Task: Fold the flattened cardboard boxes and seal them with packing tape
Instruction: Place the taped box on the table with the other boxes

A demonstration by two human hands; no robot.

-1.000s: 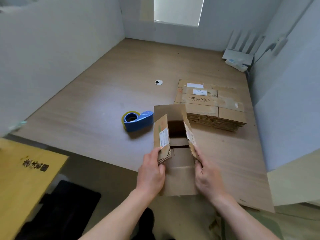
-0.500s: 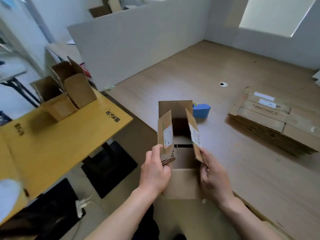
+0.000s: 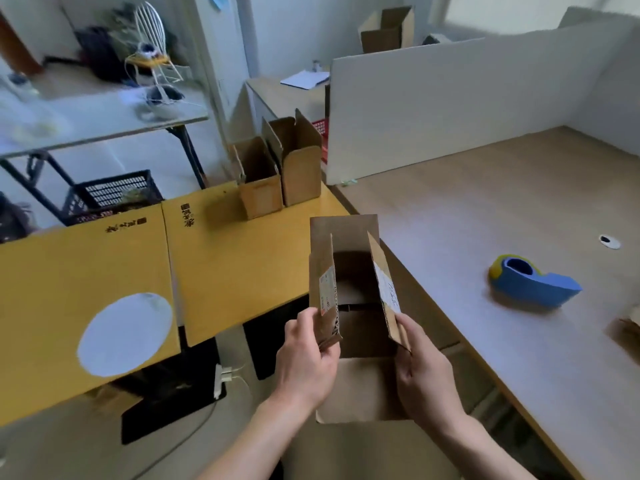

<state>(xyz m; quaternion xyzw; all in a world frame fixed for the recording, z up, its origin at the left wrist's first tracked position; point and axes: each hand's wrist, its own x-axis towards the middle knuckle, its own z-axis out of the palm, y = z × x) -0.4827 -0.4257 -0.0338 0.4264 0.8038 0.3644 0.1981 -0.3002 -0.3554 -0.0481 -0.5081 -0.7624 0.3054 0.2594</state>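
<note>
I hold an opened brown cardboard box (image 3: 349, 386) in the air in front of me, its open end facing up with four flaps raised. My left hand (image 3: 308, 362) grips the left flap, which carries a white label. My right hand (image 3: 420, 372) grips the right flap, also labelled. The box hangs between the yellow side table (image 3: 221, 258) and the wooden worktable (image 3: 485, 220). A blue tape dispenser (image 3: 533, 284) with a yellow roll lies on the worktable to the right. Two folded, open-topped boxes (image 3: 280, 174) stand at the far end of the yellow table.
A white round disc (image 3: 124, 334) lies on the yellow table at left. A white partition (image 3: 450, 105) walls the worktable's back. A corner of the flat cardboard stack (image 3: 630, 327) shows at the right edge. A black crate (image 3: 110, 195) and a glass desk stand behind.
My view has swung left, from the worktable to the yellow side table. The box stays held by both hands in the same grip. The flat stack has slid almost out of sight.
</note>
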